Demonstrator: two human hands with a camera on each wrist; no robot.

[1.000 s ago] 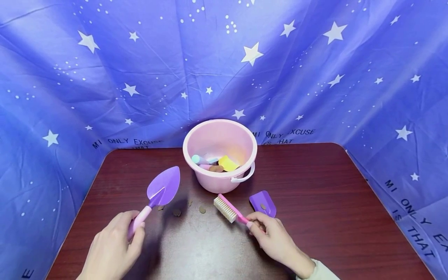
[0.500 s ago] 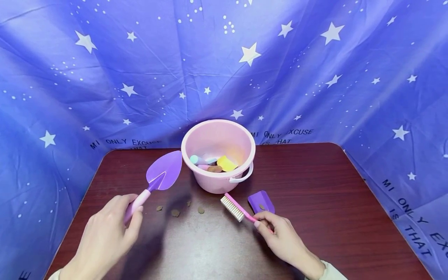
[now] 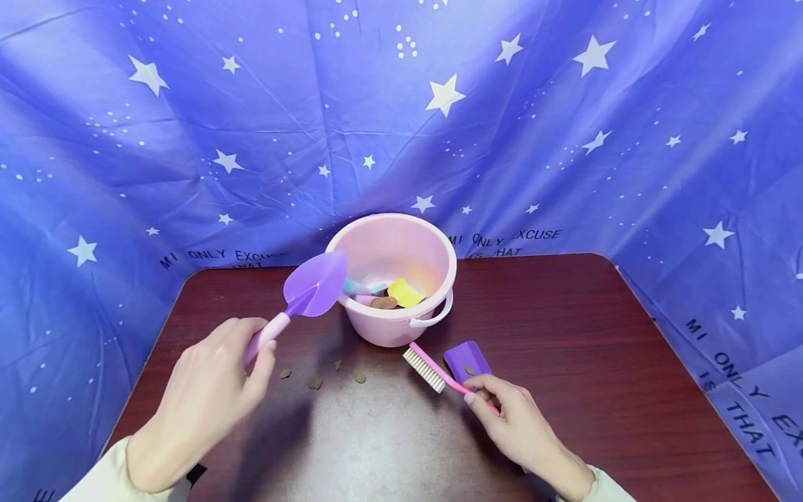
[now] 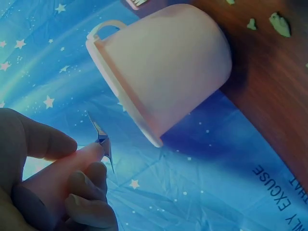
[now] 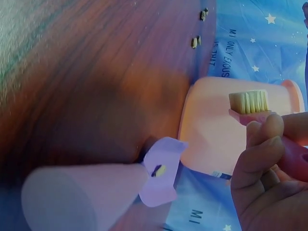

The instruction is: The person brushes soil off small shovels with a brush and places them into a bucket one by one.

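My left hand grips the pink handle of a toy trowel, raised above the table. Its purple blade overlaps the left rim of a pink bucket in the head view. Inside the bucket lie a yellow piece, something brown-ended and pale blue bits. My right hand pinches a pink-handled brush, its pale bristles in front of the bucket. Beneath that hand lies a small purple shovel with a brown flake on it; its handle shows in the right wrist view.
Several brown flakes are scattered on the dark red-brown table, left of centre. A white bucket handle hangs at the bucket's right. Blue starry cloth encloses the back and sides.
My left hand has raised the trowel and brought it forward and right to the bucket's rim. My right hand has shifted slightly right with the brush. The flakes stay put.
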